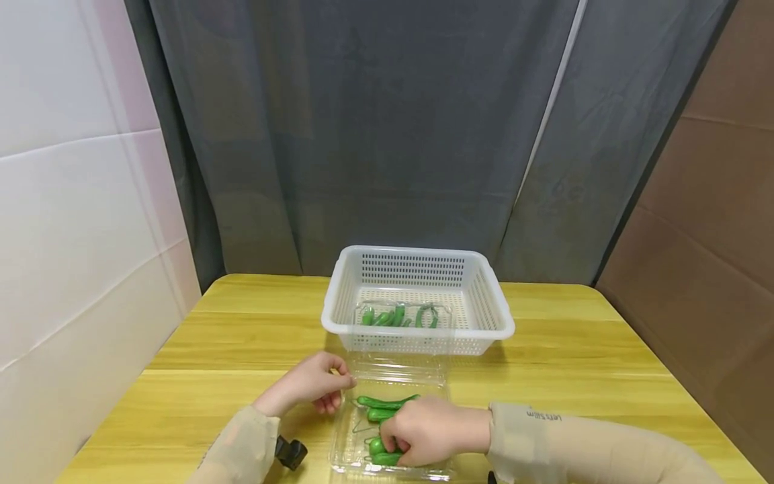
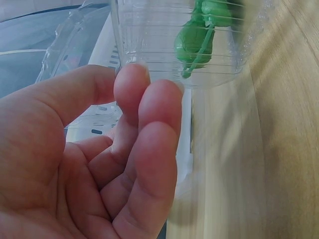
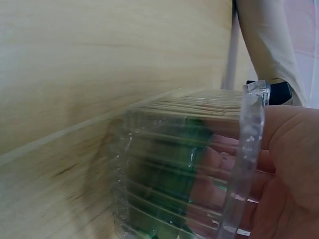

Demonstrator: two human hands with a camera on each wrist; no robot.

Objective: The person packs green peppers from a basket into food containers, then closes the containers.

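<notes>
A: Head view: which surface is taken as the reference?

B: The wooden table (image 1: 574, 363) is taken as the reference. On its far middle, a white perforated basket (image 1: 484, 296) is placed, and a closed clear box with green peppers (image 1: 396, 314) is seen lying inside that basket.

A: What is located on the near side of the table?

B: An open clear plastic clamshell (image 1: 387, 393) is laid flat at the near middle of the table, just in front of the basket. Its lid half is turned toward the basket; its tray half is nearest the person. Green peppers (image 1: 382, 403) are contained in the tray half.

A: How is the left hand (image 1: 311, 386) described?

B: It is rested on the table at the left edge of the clamshell. The clear plastic rim (image 2: 149, 59) is pinched between thumb and fingertips, as is confirmed in the left wrist view, where a pepper (image 2: 197, 37) is seen through the plastic.

A: And the right hand (image 1: 432, 430)?

B: It is placed inside the tray half, with the fingers curled down over a green pepper (image 1: 381, 452) at the near end. In the right wrist view the fingers are seen through the ribbed wall (image 3: 169, 164), with green beneath them.

A: Is anything smaller noted?

B: A small black object (image 1: 291, 452) is seen on the near left of the table, beside the left sleeve.
</notes>
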